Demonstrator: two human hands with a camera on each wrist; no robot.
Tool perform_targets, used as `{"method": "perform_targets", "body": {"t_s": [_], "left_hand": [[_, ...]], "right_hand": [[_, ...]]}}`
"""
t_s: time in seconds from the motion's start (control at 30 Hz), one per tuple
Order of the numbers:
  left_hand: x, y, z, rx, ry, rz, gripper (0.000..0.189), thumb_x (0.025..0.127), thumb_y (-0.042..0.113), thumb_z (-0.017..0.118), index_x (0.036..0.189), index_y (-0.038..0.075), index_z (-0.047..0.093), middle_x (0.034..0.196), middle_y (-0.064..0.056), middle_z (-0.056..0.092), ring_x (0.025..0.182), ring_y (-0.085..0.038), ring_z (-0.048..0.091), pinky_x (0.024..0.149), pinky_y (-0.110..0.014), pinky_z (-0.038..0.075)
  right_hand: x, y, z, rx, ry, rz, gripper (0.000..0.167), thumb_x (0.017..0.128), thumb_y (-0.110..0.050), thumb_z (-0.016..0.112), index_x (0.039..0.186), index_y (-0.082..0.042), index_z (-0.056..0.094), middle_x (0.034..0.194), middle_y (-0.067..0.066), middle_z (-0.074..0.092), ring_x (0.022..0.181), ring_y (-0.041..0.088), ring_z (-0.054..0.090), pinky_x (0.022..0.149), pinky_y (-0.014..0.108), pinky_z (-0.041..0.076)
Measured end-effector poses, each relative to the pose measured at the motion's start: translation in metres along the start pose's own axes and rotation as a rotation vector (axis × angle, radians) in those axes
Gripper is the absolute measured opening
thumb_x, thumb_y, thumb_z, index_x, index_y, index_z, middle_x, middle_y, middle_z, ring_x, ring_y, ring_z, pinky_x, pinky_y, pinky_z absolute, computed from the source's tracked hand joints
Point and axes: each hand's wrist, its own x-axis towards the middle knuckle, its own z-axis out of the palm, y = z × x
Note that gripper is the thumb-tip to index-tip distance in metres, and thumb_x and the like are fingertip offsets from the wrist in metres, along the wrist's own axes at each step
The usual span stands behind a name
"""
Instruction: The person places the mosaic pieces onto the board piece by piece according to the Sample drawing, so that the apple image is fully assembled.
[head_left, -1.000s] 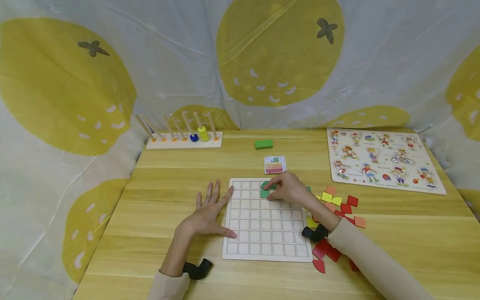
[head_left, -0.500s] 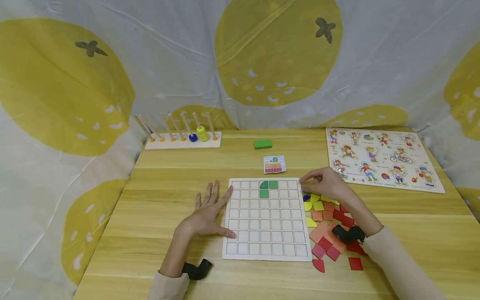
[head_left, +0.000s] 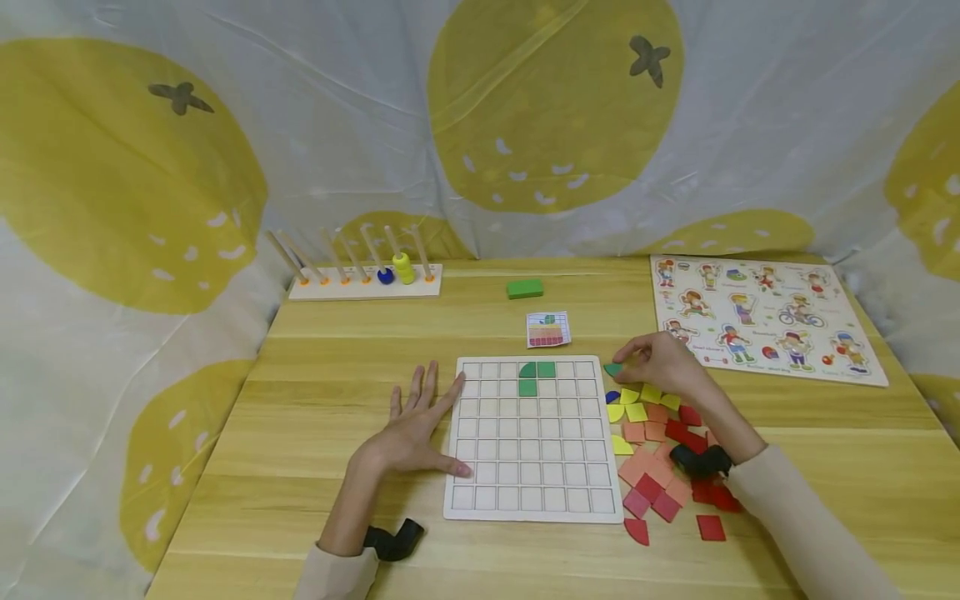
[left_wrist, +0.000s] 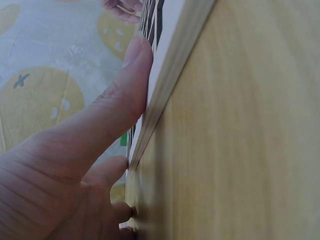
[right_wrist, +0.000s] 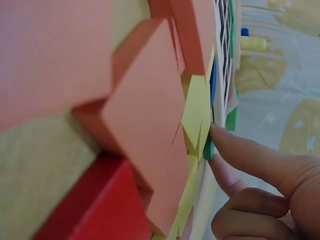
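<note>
A white grid board (head_left: pixel 501 452) lies flat on the table. Two green square tiles (head_left: pixel 546 369) and a green quarter-round tile (head_left: pixel 528 370) sit in its upper cells. My left hand (head_left: pixel 411 435) is spread at the board's left side, thumb and index fingertip resting on its edge; the thumb (left_wrist: pixel 115 102) lies along the rim in the left wrist view. Just past the board's upper right corner, my right hand (head_left: pixel 660 364) pinches a green tile (head_left: pixel 613 369) with a curved edge between thumb and index finger, the other fingers curled. In the right wrist view only a sliver of that tile (right_wrist: pixel 209 151) shows.
Loose yellow (head_left: pixel 636 412), orange (head_left: pixel 634 432) and red tiles (head_left: pixel 711 527) lie right of the board, with a blue tile (head_left: pixel 612 397) close to its edge. Behind stand a pattern card (head_left: pixel 548 330), green block (head_left: pixel 525 288), peg stand (head_left: pixel 366 287) and picture puzzle board (head_left: pixel 772 321).
My right hand has left a green square tile in the board's top row, moved right to the loose tiles and taken hold of another green tile. My left hand has stayed put.
</note>
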Motion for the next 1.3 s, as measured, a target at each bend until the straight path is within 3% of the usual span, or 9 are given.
{"method": "perform_targets", "body": {"t_s": [0.3,0.7,1.03,1.3], "left_hand": [[-0.0010,0.0006,-0.0014,-0.009,0.003,-0.002,0.134,0.071,0.054,0.091,0.168,0.022,0.004,0.169,-0.022,-0.026,0.157,-0.044,-0.026,0.120,-0.074,-0.016],[-0.0020,-0.0022,-0.0004,-0.003,-0.003,-0.005,0.134,0.072,0.054,0.090,0.168,0.022,0.003,0.169,-0.023,-0.026,0.157,-0.044,-0.026,0.120,-0.074,-0.016],[-0.0028,-0.0026,-0.0003,-0.007,-0.002,-0.009,0.134,0.071,0.054,0.091,0.168,0.022,0.003,0.169,-0.022,-0.026,0.157,-0.044,-0.026,0.120,-0.074,-0.016],[-0.0027,-0.0027,-0.0008,0.003,-0.003,-0.007,0.134,0.071,0.055,0.090,0.168,0.023,0.003,0.169,-0.022,-0.026,0.157,-0.044,-0.026,0.120,-0.074,-0.016]], "right_hand": [[-0.0004,-0.0021,-0.0062,-0.016,-0.020,-0.034,0.027,0.089,-0.012,0.081,0.113,-0.001,0.077,0.059,-0.003,0.037,0.056,0.014,0.035,0.050,0.025,0.029],[0.0047,-0.0003,-0.0016,0.080,-0.092,-0.068,0.029,0.090,-0.006,0.078,0.118,0.001,0.075,0.058,-0.005,0.032,0.051,0.010,0.028,0.048,0.024,0.027],[0.0081,-0.0028,0.0013,0.064,-0.094,-0.062,0.027,0.087,-0.013,0.083,0.109,0.000,0.075,0.058,-0.004,0.037,0.051,0.011,0.033,0.047,0.024,0.029],[0.0083,-0.0038,0.0007,0.040,-0.110,-0.117,0.028,0.089,-0.015,0.082,0.109,0.003,0.074,0.058,-0.005,0.031,0.053,0.011,0.028,0.050,0.025,0.027]]}}
